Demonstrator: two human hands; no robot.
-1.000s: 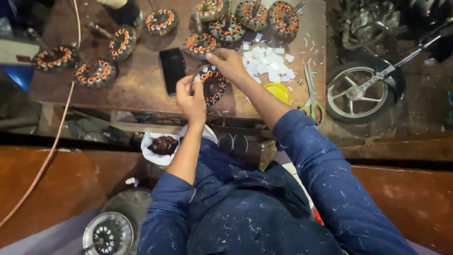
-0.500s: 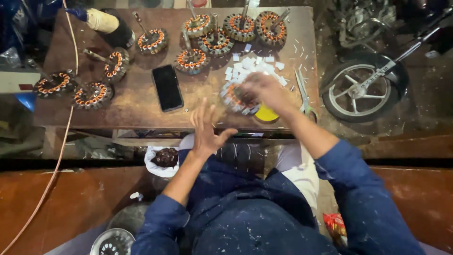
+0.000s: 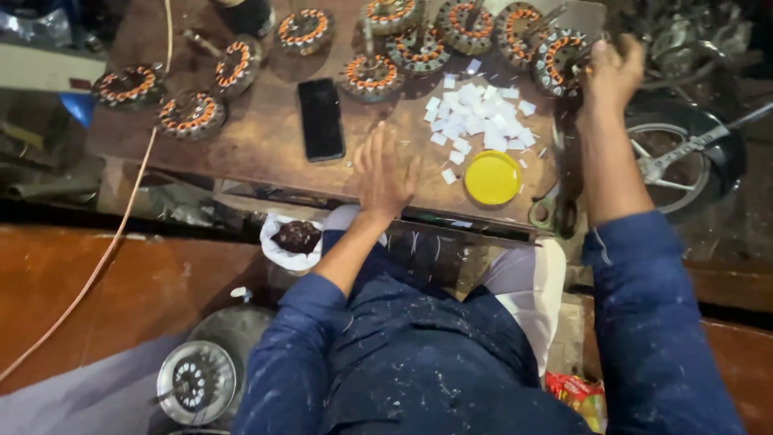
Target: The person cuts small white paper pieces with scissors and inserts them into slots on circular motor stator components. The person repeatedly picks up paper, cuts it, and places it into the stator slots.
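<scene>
My right hand (image 3: 613, 76) is stretched to the far right end of the wooden table (image 3: 258, 145) and grips a round copper-wound stator (image 3: 561, 58) there. My left hand (image 3: 385, 173) hovers flat over the table's near edge, fingers spread, holding nothing. A heap of small white paper squares (image 3: 477, 119) and a yellow round lid (image 3: 492, 177) lie between my two hands. A black phone (image 3: 320, 118) lies to the left of my left hand. Scissors (image 3: 557, 205) lie beside my right forearm.
Several more wound stators (image 3: 372, 76) line the table's far side and left end. A cable (image 3: 121, 225) runs down from the table. A white bag of dark scrap (image 3: 295, 240) sits below the edge. A wheel (image 3: 676, 165) lies to the right, a metal fan housing (image 3: 197, 380) on the floor.
My right hand has carried a stator from the table's centre out to the far right end. My left hand let go of it and now hovers with its fingers spread.
</scene>
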